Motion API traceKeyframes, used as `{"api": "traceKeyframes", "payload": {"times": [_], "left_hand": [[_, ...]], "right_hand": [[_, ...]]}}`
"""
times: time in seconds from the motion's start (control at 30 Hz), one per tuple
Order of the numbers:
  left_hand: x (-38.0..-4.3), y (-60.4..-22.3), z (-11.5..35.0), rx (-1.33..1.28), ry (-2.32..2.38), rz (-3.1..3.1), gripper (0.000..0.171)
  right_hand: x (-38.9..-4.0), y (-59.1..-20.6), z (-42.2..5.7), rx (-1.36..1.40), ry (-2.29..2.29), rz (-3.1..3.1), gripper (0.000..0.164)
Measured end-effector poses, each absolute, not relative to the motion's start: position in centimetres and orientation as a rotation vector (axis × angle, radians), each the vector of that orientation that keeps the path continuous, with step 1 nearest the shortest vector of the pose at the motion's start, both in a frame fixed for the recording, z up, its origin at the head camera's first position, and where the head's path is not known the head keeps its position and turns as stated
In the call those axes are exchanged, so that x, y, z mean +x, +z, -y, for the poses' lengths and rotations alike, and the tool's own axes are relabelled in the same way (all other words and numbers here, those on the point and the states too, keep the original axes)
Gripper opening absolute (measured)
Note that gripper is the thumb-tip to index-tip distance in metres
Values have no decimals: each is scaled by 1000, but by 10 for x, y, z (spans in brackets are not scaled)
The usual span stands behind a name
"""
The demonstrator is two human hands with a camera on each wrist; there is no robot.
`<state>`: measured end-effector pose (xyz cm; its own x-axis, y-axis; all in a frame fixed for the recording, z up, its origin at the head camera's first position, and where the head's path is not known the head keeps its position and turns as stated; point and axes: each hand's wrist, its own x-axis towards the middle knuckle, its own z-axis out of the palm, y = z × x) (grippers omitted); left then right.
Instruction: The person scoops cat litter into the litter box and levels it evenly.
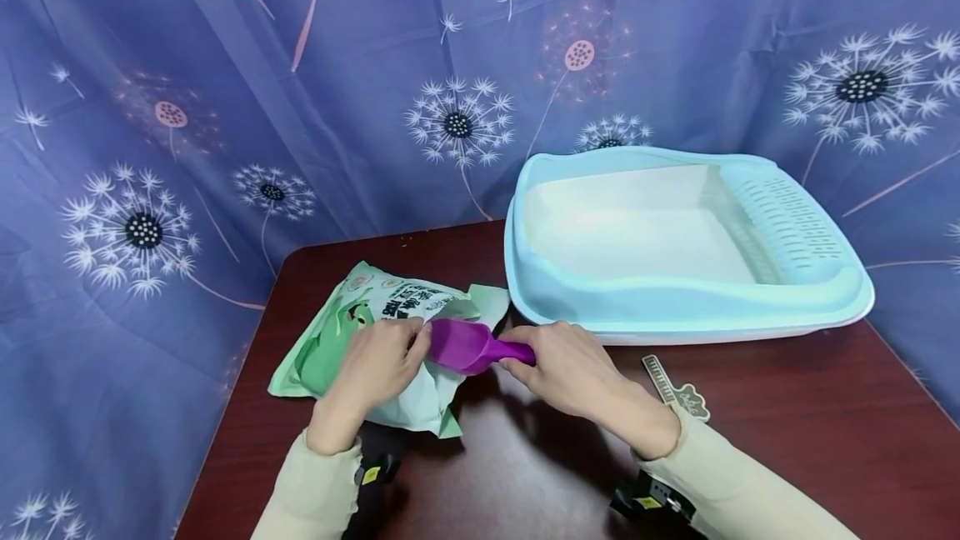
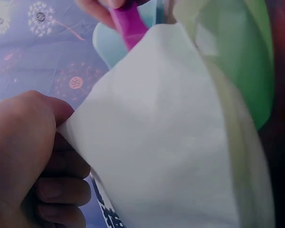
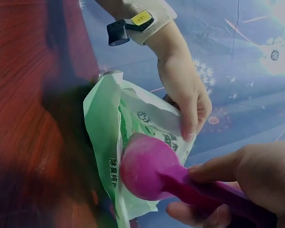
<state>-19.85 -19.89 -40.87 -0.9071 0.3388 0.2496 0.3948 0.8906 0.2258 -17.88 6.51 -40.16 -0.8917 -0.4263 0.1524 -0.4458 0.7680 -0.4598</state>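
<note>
A green and white plastic bag (image 1: 322, 357) with a cartoon print lies on the table, its mouth facing right. My left hand (image 1: 381, 361) pinches the upper edge of that mouth between thumb and fingers, as the left wrist view shows closely. In my right hand (image 1: 566, 365) is the handle of a purple scoop (image 1: 459, 346). The scoop's bowl points left, at the bag's opening; in the right wrist view the bowl (image 3: 149, 166) overlaps the mouth. What is inside the bag is hidden.
A light blue and white litter tray (image 1: 622, 240) with a slotted right end stands at the back right. In front of it lies a flat ruler-like piece (image 1: 675, 390) with a cloud-shaped end. A blue dandelion-print curtain (image 1: 375, 107) hangs behind the dark red table (image 1: 510, 473).
</note>
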Motion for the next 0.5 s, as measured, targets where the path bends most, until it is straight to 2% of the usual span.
{"api": "traceKeyframes", "payload": {"times": [0.17,0.5], "left_hand": [[-203,-402,203,-590,-422,2839,43],[-206,-378,213,-616,-455,2911,44]], "right_hand": [[-181,-401,-64,716,747,2941,22],[-180,-393,-56,682,603,3011,26]]}}
